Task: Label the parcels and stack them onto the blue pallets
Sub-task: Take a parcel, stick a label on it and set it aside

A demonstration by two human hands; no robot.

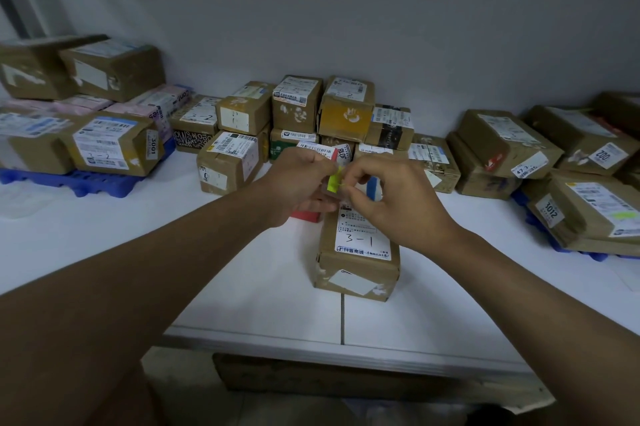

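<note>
On the white table [242,287], centre: one parcel [358,254] marked "3-1", lying flat. Above its far end, our left hand [298,184] and right hand [388,197] pinch a yellow label [334,179] between closed fingertips. Behind: loose parcels. Left pallet [86,181] and right pallet [568,249], both loaded.

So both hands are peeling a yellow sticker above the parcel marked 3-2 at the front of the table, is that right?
Not quite. The head view shows both the left hand and right hand on the yellow sticker, but the parcel below them is marked 3-1, not 3-2.
</note>
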